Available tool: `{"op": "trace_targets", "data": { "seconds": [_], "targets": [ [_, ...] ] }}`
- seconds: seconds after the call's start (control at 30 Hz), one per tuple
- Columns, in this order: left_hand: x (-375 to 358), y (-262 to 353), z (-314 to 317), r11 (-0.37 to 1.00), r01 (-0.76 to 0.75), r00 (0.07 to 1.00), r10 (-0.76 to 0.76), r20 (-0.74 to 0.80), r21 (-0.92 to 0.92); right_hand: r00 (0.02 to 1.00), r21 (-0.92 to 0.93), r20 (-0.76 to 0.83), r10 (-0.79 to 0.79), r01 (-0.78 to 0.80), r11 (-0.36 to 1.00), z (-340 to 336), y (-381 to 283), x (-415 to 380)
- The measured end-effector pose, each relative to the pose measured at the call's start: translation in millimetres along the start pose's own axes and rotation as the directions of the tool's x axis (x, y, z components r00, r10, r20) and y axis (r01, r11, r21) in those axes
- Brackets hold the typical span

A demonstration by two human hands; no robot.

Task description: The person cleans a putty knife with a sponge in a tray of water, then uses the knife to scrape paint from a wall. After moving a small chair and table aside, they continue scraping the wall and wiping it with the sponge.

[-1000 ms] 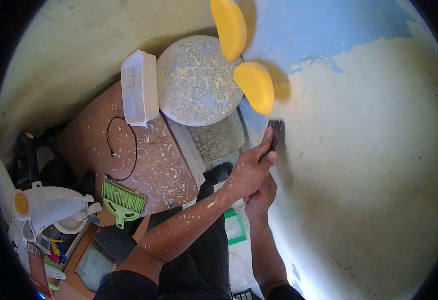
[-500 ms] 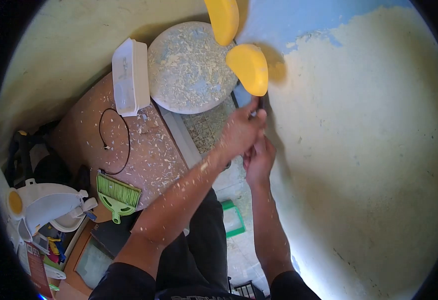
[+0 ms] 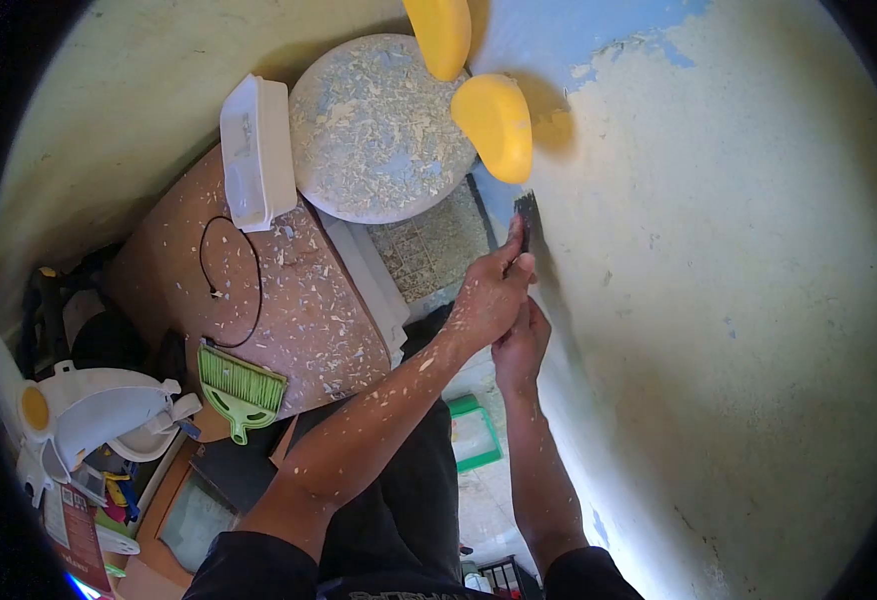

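A scraper [image 3: 526, 208] with a dark blade lies against the wall [image 3: 699, 260], its tip just below a yellow rounded object [image 3: 499, 130]. Wrapped around the scraper near its blade is my left hand [image 3: 494, 295], one finger stretched along the tool. Right below it, my right hand [image 3: 522, 345] is closed around the lower end, where the handle is mostly hidden by fingers. Pale patches and a strip of blue paint show on the wall. Small paint flakes stick to my forearms.
A round stool top [image 3: 384, 130] carries many paint flakes. Left of it stands a white plastic bin [image 3: 277, 160] on a brown tabletop [image 3: 309, 320] with a black cable [image 3: 257, 290] and a green brush with dustpan [image 3: 241, 390]. A green-edged object [image 3: 477, 430] lies low by the wall.
Both hands and the scraper have shifted slightly down, away from the yellow object, so the blade now shows. The view has moved a little.
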State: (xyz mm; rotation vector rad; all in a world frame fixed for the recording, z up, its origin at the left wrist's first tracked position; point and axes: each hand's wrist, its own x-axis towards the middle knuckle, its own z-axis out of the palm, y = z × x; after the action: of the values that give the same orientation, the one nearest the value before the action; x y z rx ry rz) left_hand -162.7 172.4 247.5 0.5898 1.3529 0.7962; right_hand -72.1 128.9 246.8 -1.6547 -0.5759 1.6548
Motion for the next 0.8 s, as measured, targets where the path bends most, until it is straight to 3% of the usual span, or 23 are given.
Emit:
{"op": "trace_targets", "data": {
  "seconds": [0.1,0.17,0.23,0.3,0.37,0.43,0.47,0.5,0.57,0.63,0.7,0.8],
  "targets": [
    [-15.9,-3.9,1.2,0.999,0.017,0.999,-0.018,0.029,0.033,0.999,-0.014,-0.046,0.022,-0.023,1.000,7.0,3.5,-17.5],
    [-28.3,-7.3,13.6,0.998,-0.019,0.996,0.024,0.090,-0.054,0.984,-0.027,-0.178,-0.008,0.004,1.000,8.3,-2.0,-35.6],
    [-11.9,-5.0,8.0,1.000,-0.001,0.993,0.002,0.119,-0.008,0.994,-0.092,-0.109,-0.016,0.006,0.996,-2.1,-7.3,-25.4],
    [8.0,3.1,3.1,0.987,0.056,0.998,-0.052,0.028,-0.149,0.998,-0.041,-0.039,0.050,-0.051,0.998,1.7,-12.6,2.5],
    [4.1,7.1,-4.1,0.984,0.099,0.995,-0.095,0.035,-0.151,0.998,-0.012,-0.034,0.054,-0.054,0.998,10.3,-7.8,1.0],
    [-17.6,2.4,-2.2,0.999,0.044,0.997,-0.045,0.064,0.006,0.995,-0.033,-0.089,0.033,-0.037,0.999,11.9,-1.7,-18.6],
    [-21.8,2.6,-2.0,0.997,0.011,0.997,-0.017,0.077,0.082,0.994,-0.029,-0.099,-0.054,0.052,0.998,14.0,-1.7,-31.9],
    [-20.7,3.7,-0.1,0.997,0.003,0.997,-0.009,0.074,0.081,0.994,-0.029,-0.093,-0.060,0.058,0.998,12.4,-4.7,-33.8],
    [-19.9,5.1,6.7,1.000,0.025,0.994,-0.023,0.107,-0.016,0.994,0.016,-0.109,0.029,-0.027,0.999,2.3,-9.4,-33.7],
    [-0.4,7.7,0.9,0.999,0.019,0.996,-0.022,0.084,0.040,0.994,0.001,-0.110,0.025,-0.025,1.000,4.3,-9.9,-10.5],
    [7.6,19.4,-9.3,0.983,0.104,0.995,-0.103,0.011,-0.152,0.999,0.056,-0.031,0.026,-0.025,0.998,17.8,-9.3,6.4],
    [-8.5,-3.5,-3.1,0.999,-0.024,1.000,0.024,0.002,-0.037,0.997,0.035,-0.071,-0.001,0.003,0.999,22.2,-6.1,-20.8]
  ]
}}
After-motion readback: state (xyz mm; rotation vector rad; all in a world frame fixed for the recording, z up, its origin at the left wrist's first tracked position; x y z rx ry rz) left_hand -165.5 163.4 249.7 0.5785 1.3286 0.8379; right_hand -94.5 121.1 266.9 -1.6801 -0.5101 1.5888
